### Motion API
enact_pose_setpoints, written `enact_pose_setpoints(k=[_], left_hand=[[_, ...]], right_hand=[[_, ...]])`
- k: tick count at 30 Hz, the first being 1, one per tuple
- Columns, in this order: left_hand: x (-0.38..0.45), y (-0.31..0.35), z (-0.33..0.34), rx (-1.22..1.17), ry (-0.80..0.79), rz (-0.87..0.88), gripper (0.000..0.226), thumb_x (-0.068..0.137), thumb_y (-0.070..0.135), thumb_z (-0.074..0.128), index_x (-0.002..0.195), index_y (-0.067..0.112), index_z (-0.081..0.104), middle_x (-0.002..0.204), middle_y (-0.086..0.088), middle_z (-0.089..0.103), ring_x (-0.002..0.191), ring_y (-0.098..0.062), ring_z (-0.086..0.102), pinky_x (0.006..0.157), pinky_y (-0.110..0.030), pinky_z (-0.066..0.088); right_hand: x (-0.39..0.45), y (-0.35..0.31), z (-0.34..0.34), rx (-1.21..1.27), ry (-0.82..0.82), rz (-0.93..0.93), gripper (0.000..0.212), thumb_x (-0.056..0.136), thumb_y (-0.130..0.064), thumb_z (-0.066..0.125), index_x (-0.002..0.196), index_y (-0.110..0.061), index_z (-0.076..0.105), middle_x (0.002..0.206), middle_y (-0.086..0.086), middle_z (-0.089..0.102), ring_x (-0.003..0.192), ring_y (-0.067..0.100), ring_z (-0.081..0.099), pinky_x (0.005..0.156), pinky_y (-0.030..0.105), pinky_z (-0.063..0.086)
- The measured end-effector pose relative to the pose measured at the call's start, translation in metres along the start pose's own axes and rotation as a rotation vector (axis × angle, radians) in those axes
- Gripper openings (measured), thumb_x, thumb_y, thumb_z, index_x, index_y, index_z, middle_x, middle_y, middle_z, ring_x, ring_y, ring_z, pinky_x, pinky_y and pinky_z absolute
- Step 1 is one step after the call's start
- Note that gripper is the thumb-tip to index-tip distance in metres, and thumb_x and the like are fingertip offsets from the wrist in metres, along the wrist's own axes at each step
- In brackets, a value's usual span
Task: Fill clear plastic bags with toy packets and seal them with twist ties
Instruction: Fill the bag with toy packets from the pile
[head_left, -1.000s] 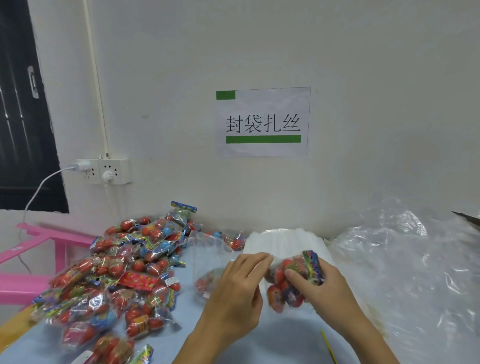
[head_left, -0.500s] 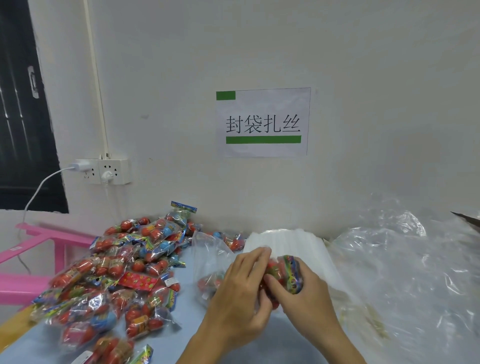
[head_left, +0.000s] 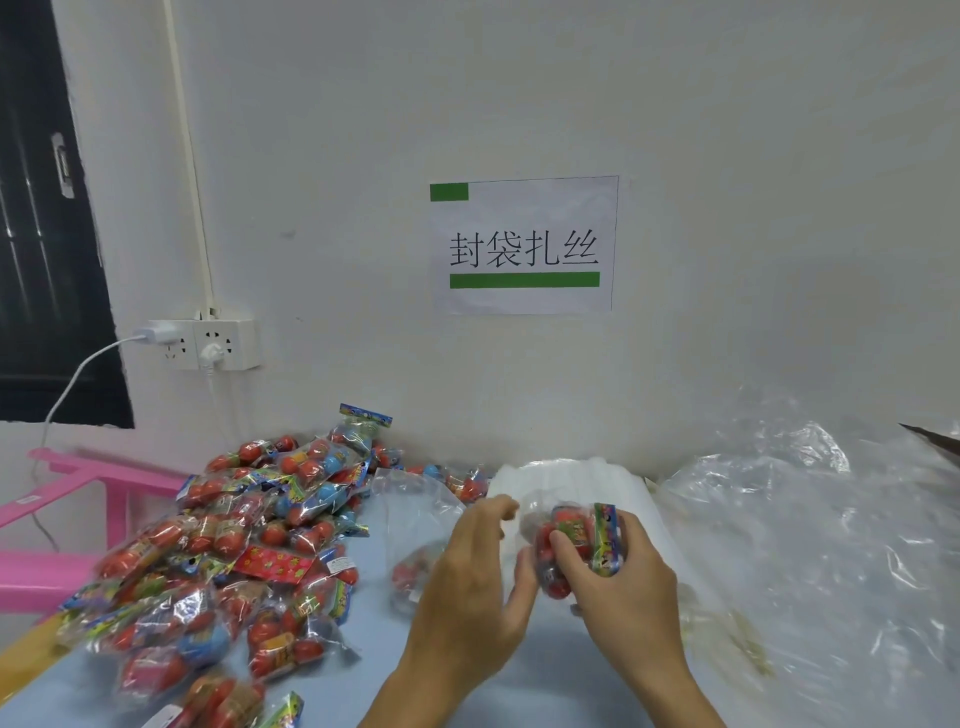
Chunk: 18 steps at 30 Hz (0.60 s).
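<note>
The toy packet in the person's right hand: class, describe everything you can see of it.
The toy packet is a small clear crinkly plastic pouch holding red balls, with a colourful printed header card in blue, green and yellow along its right edge. It is held above the blue table, roughly upright, in the grip of the right hand, thumb across its front and fingers behind. The left hand is beside it with curled fingers; contact cannot be told.

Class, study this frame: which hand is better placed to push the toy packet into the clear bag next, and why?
The right hand: it already grips the toy packet. The left hand pinches the clear bag at its mouth, so it probably just holds it open.
</note>
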<state>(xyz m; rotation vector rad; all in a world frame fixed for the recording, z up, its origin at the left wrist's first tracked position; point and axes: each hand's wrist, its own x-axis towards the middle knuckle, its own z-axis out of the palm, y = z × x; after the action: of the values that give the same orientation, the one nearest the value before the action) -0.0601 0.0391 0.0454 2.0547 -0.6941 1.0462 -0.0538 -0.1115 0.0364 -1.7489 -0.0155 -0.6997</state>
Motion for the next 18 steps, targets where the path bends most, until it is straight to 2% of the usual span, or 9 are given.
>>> enact_pose_setpoints(k=[2,3,5,6,8,11,15,18], left_hand=[[-0.001,-0.001,0.001,0.041,-0.008,-0.110,0.044,0.096,0.045,0.041,0.139,0.037,0.038,0.130,0.028,0.042,0.126,0.016,0.033,0.104,-0.001,0.021],[-0.001,-0.003,0.000,0.090,-0.026,-0.133,0.050,0.096,0.051,0.033,0.145,0.039,0.032,0.138,0.034,0.032,0.134,0.018,0.021,0.108,-0.003,0.010],[0.001,-0.009,-0.001,0.156,-0.090,-0.154,0.056,0.096,0.058,0.024,0.149,0.041,0.022,0.145,0.038,0.017,0.139,0.020,0.005,0.111,-0.005,0.000],[0.002,-0.012,-0.001,0.163,-0.117,-0.158,0.056,0.097,0.058,0.024,0.150,0.040,0.023,0.146,0.037,0.018,0.138,0.021,0.004,0.111,-0.006,0.001],[0.002,-0.014,0.000,0.147,-0.141,-0.136,0.051,0.099,0.047,0.029,0.148,0.033,0.038,0.142,0.032,0.033,0.136,0.021,0.015,0.111,-0.009,0.008],[0.003,-0.012,0.003,0.095,-0.090,-0.076,0.039,0.101,0.026,0.039,0.133,0.022,0.061,0.130,0.018,0.059,0.128,0.007,0.043,0.105,-0.015,0.026],[0.000,-0.016,0.003,0.046,-0.035,-0.125,0.035,0.098,0.010,0.047,0.127,0.018,0.066,0.121,0.006,0.068,0.116,-0.011,0.055,0.099,-0.014,0.040],[0.000,-0.015,0.001,0.006,0.036,-0.102,0.035,0.095,0.003,0.048,0.124,0.009,0.067,0.114,0.000,0.071,0.111,-0.017,0.063,0.095,-0.014,0.046]], right_hand=[[0.000,-0.001,-0.001,0.059,-0.030,0.013,0.025,0.076,-0.038,0.083,0.091,-0.033,0.064,0.083,-0.022,0.069,0.074,0.006,0.071,0.061,0.038,0.062],[0.000,-0.002,-0.002,0.078,-0.054,0.010,0.025,0.076,-0.036,0.083,0.092,-0.033,0.065,0.084,-0.021,0.069,0.074,0.006,0.071,0.061,0.039,0.063],[-0.002,-0.005,-0.002,0.106,-0.115,-0.008,0.025,0.076,-0.032,0.084,0.094,-0.031,0.066,0.084,-0.017,0.071,0.075,0.009,0.072,0.061,0.039,0.063],[-0.004,-0.007,-0.001,0.114,-0.149,-0.021,0.026,0.076,-0.029,0.084,0.095,-0.030,0.067,0.084,-0.013,0.072,0.075,0.010,0.073,0.062,0.040,0.063],[-0.007,-0.009,0.000,0.113,-0.211,-0.057,0.028,0.077,-0.024,0.084,0.097,-0.030,0.067,0.084,-0.010,0.073,0.075,0.012,0.073,0.063,0.039,0.062],[-0.009,-0.009,0.001,0.081,-0.284,-0.125,0.032,0.077,-0.024,0.084,0.102,-0.031,0.065,0.086,-0.011,0.073,0.077,0.011,0.073,0.064,0.032,0.061],[-0.009,-0.007,0.001,0.007,-0.350,-0.199,0.038,0.075,-0.025,0.085,0.105,-0.033,0.063,0.090,-0.016,0.072,0.080,0.008,0.072,0.067,0.019,0.058],[-0.008,-0.005,0.002,-0.084,-0.336,-0.240,0.039,0.074,-0.032,0.084,0.104,-0.037,0.060,0.090,-0.018,0.070,0.082,0.006,0.071,0.068,0.021,0.058]])
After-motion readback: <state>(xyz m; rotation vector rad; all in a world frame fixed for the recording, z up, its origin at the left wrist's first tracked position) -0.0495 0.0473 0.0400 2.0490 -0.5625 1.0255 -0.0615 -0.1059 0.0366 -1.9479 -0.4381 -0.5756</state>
